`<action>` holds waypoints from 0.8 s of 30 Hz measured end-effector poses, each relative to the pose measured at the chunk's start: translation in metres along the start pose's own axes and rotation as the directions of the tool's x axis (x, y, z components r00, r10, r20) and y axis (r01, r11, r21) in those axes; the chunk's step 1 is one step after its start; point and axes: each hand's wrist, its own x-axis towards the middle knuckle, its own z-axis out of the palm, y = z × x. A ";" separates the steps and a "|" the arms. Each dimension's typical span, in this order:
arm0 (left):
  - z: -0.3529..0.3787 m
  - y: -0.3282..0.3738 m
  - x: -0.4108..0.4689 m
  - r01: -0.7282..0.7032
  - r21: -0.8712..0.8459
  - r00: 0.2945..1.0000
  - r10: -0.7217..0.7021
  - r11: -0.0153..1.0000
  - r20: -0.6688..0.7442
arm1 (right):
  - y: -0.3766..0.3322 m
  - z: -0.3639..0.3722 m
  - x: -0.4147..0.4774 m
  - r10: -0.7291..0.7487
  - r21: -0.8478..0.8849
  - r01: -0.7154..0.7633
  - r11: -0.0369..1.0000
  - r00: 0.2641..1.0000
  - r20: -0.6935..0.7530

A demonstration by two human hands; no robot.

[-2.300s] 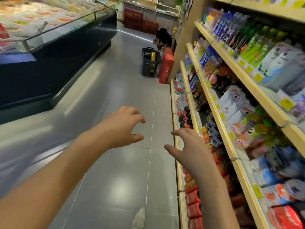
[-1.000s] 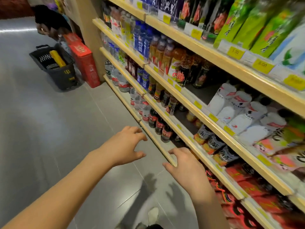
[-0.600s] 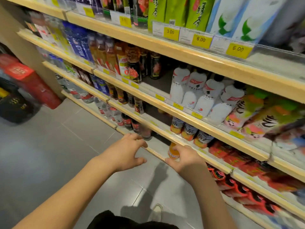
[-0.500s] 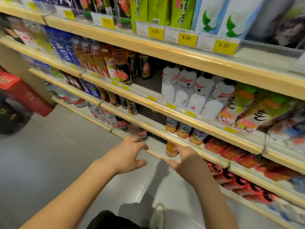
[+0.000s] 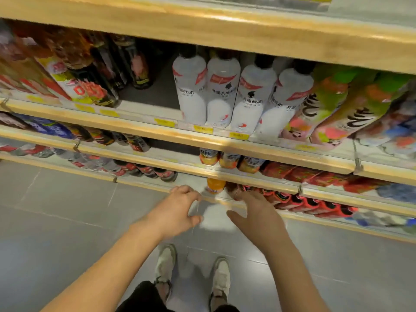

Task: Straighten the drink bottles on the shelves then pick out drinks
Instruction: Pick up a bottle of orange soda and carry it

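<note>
Both hands, left hand [image 5: 177, 208] and right hand [image 5: 254, 212], open and empty, reach toward an orange drink bottle [image 5: 215, 185] at the bottom shelf's front edge [image 5: 144, 184].

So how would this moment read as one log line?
phase: reaching | left hand: open | right hand: open, near orange bottle | shelf: lowest

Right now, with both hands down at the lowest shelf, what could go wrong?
1. The right hand reaches in beside the lone orange bottle; with open shelf on its left, a nudge could topple it.
2. The red bottles lie packed against that hand, so pulling one could drag its neighbours out.
3. The lowest shelf is partly hidden under the shelf lip above, and the frame is blurred, so the fingers work half-blind.
</note>
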 end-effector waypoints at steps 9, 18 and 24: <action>0.106 -0.095 0.098 0.011 -0.090 0.999 -0.007 0.996 0.039 | 0.044 0.118 0.100 0.056 0.026 -0.057 0.998 0.998 0.015; 0.221 -0.175 0.233 -0.006 -0.053 1.000 0.007 0.999 0.026 | 0.123 0.249 0.208 0.005 -0.003 -0.006 1.000 0.994 -0.112; 0.288 -0.218 0.323 0.014 -0.026 1.000 -0.014 1.000 0.006 | 0.169 0.314 0.270 -0.035 0.050 0.051 0.997 0.960 -0.278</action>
